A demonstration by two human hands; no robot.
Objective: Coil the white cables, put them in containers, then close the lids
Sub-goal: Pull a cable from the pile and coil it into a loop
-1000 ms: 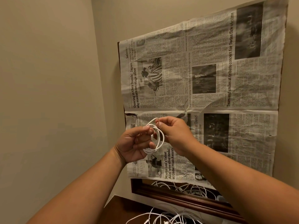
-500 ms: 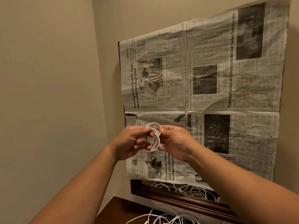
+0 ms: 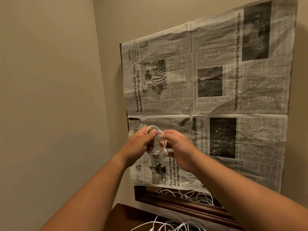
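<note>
A thin white cable (image 3: 155, 142) sits just left of the frame's centre, wound into a small round coil of several loops. The coil stands roughly upright, its top arc showing clear at the top and its lower loops bunched at the bottom, where a short end with a plug sticks out to the right; this part is blurred. At the bottom centre of the frame a heap of loose white cables (image 3: 168, 225) lies uncoiled in tangled arcs on the dark worktop (image 3: 123, 217), cut off by the lower edge.
</note>
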